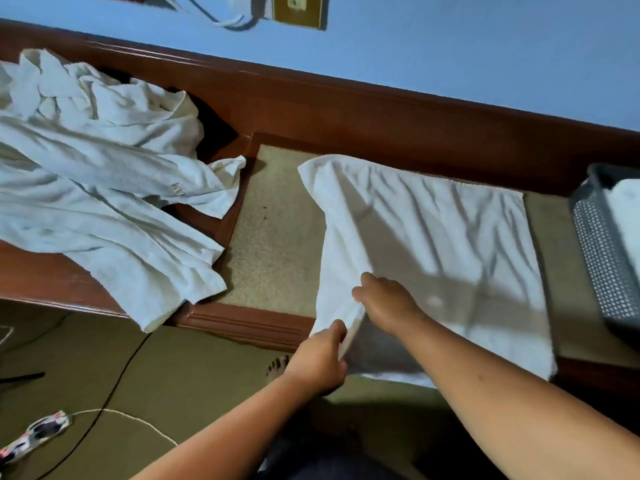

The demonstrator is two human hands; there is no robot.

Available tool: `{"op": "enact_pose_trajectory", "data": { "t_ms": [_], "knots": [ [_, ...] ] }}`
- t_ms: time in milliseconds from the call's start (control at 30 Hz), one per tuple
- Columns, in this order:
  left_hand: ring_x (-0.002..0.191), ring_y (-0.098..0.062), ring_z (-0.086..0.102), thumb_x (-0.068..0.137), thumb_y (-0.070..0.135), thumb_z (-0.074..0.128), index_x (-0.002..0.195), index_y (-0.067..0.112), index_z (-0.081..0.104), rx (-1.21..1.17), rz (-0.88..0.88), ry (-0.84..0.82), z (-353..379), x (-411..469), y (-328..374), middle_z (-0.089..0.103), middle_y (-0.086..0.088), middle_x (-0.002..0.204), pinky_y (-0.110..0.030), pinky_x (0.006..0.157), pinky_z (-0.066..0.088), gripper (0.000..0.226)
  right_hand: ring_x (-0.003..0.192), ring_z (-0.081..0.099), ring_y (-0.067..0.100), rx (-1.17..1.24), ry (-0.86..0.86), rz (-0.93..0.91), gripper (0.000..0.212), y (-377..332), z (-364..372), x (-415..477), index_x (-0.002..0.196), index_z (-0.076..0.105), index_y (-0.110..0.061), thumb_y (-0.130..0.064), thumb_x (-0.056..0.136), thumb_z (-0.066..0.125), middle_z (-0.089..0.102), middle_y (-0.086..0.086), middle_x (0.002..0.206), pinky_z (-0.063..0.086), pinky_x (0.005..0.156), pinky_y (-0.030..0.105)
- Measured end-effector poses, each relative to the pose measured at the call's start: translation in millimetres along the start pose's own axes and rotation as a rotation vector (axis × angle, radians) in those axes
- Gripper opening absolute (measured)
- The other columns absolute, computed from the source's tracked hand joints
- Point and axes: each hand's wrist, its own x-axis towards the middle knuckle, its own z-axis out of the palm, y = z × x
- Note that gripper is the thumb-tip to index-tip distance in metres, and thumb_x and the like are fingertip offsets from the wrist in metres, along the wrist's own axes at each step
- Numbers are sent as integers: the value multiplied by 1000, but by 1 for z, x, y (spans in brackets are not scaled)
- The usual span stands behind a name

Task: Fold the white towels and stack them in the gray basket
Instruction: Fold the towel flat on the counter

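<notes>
The white towel [433, 244] is pinched by the left hand [320, 355] and right hand [388, 303] on a beige-topped wooden table [273, 237]; faint lettering [180, 188] on the crumpled towels [104, 161] cannot be read.

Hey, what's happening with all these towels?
A person is folding towels. The left hand and the right hand both grip the left edge of a white towel, which is spread over a beige surface with a wooden frame. A heap of unfolded towels lies to the left. The gray basket stands at the right, with something white already inside.
</notes>
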Motion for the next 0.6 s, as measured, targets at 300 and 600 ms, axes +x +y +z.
{"op": "enact_pose_trajectory", "data": {
  "t_ms": [300,600],
  "knots": [
    [79,-9,62,84,22,79,110,17,59,-300,-351,-291,126,-13,21,66,4,91,-25,75,55,33,106,60,30,-68,-180,533,35,134,79,-165,125,53,-19,-9,92,48,44,8,124,50,82,41],
    [99,-27,62,80,38,82,124,4,48,-507,-586,44,129,32,-2,62,-11,113,-37,76,52,65,124,56,22,712,-113,737,52,128,148,-185,139,51,-20,-39,92,64,55,3,138,43,96,29]
  ]
}}
